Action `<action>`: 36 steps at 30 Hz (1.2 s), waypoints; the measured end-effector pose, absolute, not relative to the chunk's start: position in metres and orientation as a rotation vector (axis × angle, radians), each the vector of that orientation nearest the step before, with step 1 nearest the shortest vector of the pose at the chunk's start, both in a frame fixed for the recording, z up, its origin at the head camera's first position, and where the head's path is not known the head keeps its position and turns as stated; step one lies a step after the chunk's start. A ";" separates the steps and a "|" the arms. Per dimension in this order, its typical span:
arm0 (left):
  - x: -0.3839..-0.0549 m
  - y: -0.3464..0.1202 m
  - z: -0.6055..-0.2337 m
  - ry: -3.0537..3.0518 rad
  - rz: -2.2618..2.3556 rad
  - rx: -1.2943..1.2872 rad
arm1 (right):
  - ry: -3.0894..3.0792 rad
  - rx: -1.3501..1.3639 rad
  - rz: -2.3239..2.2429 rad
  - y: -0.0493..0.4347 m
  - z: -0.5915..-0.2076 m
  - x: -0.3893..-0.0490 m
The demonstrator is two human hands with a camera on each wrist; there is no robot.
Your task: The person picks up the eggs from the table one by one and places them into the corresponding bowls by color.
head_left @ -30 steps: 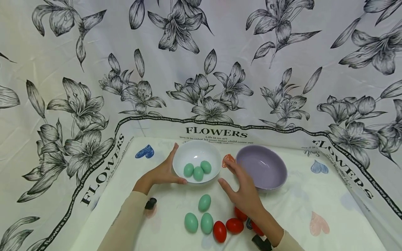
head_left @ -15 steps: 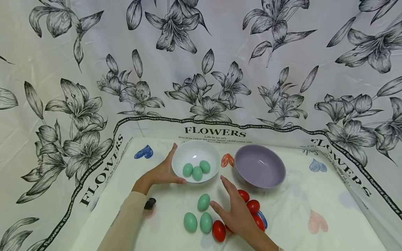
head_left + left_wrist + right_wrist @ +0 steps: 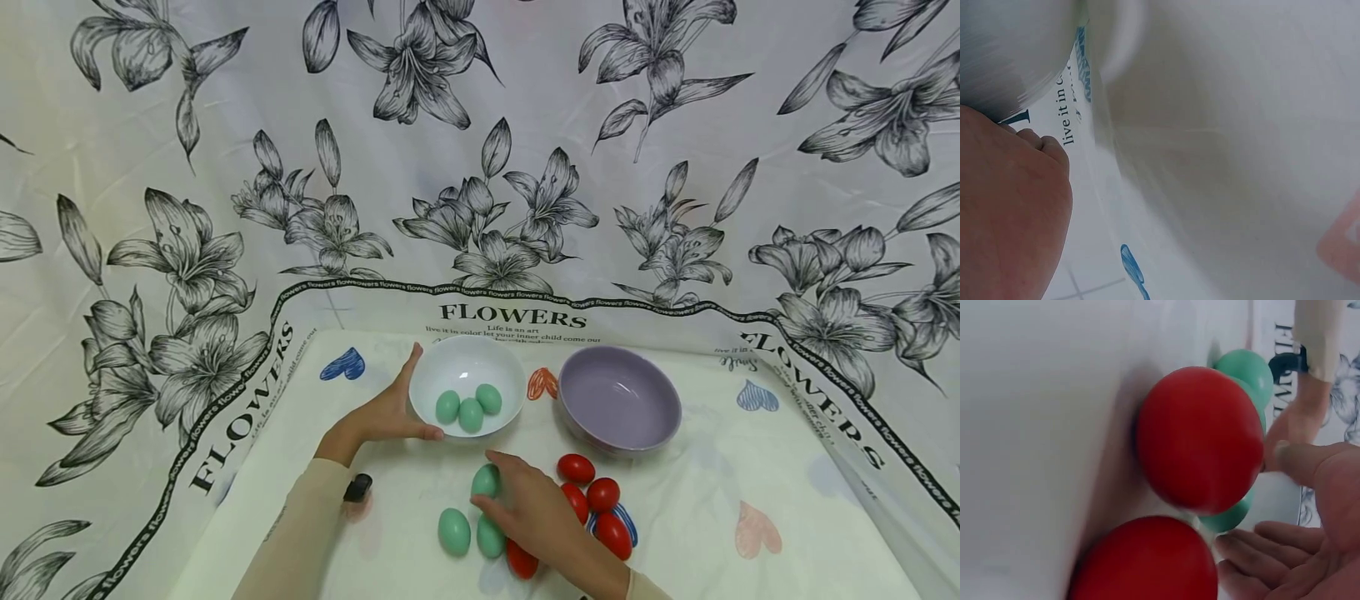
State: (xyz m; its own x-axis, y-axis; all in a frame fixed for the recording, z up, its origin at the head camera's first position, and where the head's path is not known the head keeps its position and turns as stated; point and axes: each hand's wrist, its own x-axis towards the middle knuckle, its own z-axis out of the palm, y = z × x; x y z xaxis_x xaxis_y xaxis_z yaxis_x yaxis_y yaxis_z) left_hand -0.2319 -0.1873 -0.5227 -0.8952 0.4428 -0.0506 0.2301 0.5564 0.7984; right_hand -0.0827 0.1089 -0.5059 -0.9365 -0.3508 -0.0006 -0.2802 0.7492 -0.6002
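Three green eggs are contained in the white bowl, which is grasped at its left side by the left hand. On the near side of the white bowl, a single green egg is flanked by the parted thumb and fingers of the right hand; whether contact is made cannot be told. Two further green eggs and several red eggs are also noted nearer than the white bowl, the red mostly farther right. A purple bowl is positioned to its right.
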 end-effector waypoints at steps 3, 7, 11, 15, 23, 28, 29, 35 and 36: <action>-0.232 -0.188 -0.522 2.543 1.260 0.564 | 2.854 -0.498 -0.874 0.102 -0.504 -0.085; -0.231 -0.188 -0.522 2.548 1.268 0.576 | 2.884 -0.478 -0.783 0.095 -0.503 -0.088; -0.231 -0.188 -0.522 2.554 1.262 0.582 | 2.902 -0.461 -0.750 0.093 -0.504 -0.090; -0.230 -0.187 -0.522 2.559 1.259 0.580 | 2.871 -0.430 -0.773 0.095 -0.505 -0.093; -0.230 -0.189 -0.522 2.531 1.291 0.578 | 2.835 -0.465 -0.820 0.101 -0.501 -0.096; -0.232 -0.189 -0.522 2.524 1.303 0.587 | 2.778 -0.511 -0.941 0.109 -0.481 -0.096; -0.232 -0.189 -0.523 2.523 1.305 0.583 | 2.777 -0.541 -0.969 0.111 -0.476 -0.096; -0.232 -0.189 -0.524 2.523 1.310 0.572 | 2.867 -0.733 -1.072 0.117 -0.446 -0.104; -0.231 -0.189 -0.524 2.524 1.312 0.574 | 2.886 -0.747 -1.079 0.117 -0.441 -0.107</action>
State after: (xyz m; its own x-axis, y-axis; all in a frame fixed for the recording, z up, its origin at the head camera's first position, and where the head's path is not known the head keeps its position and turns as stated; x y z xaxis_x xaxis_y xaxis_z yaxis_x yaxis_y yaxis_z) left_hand -0.2314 -0.1890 -0.5243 -0.8944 0.4462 -0.0303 0.2315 0.5198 0.8223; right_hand -0.1068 0.1175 -0.4410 -0.8886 -0.4192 0.1864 -0.4386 0.6572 -0.6130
